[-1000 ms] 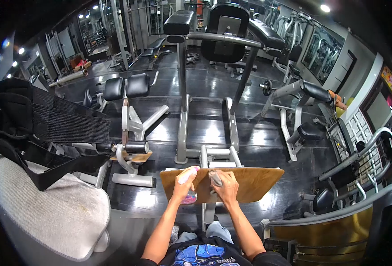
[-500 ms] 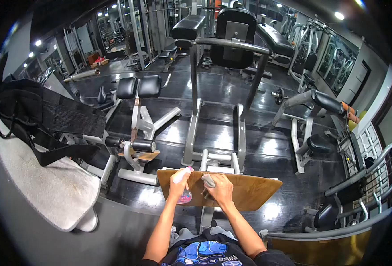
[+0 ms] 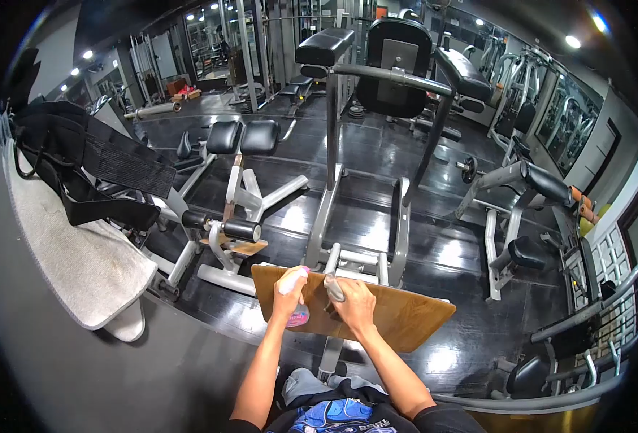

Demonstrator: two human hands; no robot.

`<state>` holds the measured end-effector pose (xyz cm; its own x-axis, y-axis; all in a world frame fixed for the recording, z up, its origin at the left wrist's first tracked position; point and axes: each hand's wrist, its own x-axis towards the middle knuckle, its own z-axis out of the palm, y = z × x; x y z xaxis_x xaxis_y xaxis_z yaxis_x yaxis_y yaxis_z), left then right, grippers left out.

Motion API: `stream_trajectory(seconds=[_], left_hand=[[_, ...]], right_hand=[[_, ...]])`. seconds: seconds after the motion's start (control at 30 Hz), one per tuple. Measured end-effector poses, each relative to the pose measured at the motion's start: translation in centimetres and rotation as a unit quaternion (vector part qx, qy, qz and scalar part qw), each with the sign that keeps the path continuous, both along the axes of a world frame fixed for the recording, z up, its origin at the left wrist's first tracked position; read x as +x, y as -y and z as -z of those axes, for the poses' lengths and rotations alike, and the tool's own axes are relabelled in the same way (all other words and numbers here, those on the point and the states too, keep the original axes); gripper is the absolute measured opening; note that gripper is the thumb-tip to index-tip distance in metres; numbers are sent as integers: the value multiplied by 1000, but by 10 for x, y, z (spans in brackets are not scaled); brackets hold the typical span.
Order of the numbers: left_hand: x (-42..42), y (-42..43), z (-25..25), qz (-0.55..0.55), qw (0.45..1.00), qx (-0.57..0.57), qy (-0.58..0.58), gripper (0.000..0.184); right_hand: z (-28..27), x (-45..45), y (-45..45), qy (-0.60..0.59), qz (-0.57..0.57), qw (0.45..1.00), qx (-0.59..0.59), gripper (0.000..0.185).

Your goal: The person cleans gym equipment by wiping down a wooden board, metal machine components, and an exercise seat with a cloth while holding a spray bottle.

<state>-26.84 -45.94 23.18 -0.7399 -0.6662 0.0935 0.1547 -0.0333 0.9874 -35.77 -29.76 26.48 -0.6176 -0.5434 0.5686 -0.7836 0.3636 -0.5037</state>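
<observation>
Since 1 second ago the view has turned, so the room's machines sit further toward 3 o'clock; both hands and the wooden board [image 3: 398, 314] lie slightly nearer 9 o'clock, and the hands sit a little closer to the board's 9 o'clock end. Tilted across the lower middle of the view, the board has its broad brown face toward the wearer; the left hand [image 3: 288, 297] is at its 10 o'clock corner with a closed grip around a spray bottle [image 3: 298, 316], its pink-tipped white head up near the board's upper edge and its pink lower part showing below the fingers; the right hand [image 3: 353, 303], just beside it toward 3 o'clock, has a narrow grip on a bunched grey cloth [image 3: 335, 290] at the same upper edge.

From the board, a large black pad [image 3: 369, 90] on a grey frame stands at 12 o'clock; 2 smaller black seat pads [image 3: 259, 137] are at 11 o'clock, with black rollers [image 3: 241, 229] on a metal stand at 10 o'clock; a pale towel [image 3: 80, 238] hangs further out between 9 and 10 o'clock, a black strap [image 3: 127, 166] lying over it; a padded machine [image 3: 506, 177] stands at 2 o'clock on the dark, shiny floor [image 3: 445, 252]; the wearer's shirt [image 3: 340, 413], black with a blue print, is at 6 o'clock.
</observation>
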Motion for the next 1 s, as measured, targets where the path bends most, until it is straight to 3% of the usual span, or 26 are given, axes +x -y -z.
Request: stream_trajectory(seconds=[0.27, 0.4, 0.57, 0.63, 0.87, 1.0], left_hand=[[1, 1, -11, 2, 1000, -11, 22, 25], [1, 5, -16, 3, 999, -18, 51, 25], [1, 5, -16, 3, 997, -56, 62, 25], [2, 2, -17, 5, 996, -57, 68, 26], [-1, 1, -17, -14, 995, -68, 72, 27], [0, 1, -14, -14, 997, -55, 60, 26]], right_hand=[[40, 2, -22, 20, -40, 989, 139, 41], [10, -6, -10, -24, 1, 1000, -9, 36], [27, -2, -10, -41, -14, 999, -10, 36], [36, 3, -15, -41, -23, 997, 68, 34], [6, -13, -1, -50, -34, 998, -29, 32], [11, -9, -4, -69, -38, 997, 13, 36]])
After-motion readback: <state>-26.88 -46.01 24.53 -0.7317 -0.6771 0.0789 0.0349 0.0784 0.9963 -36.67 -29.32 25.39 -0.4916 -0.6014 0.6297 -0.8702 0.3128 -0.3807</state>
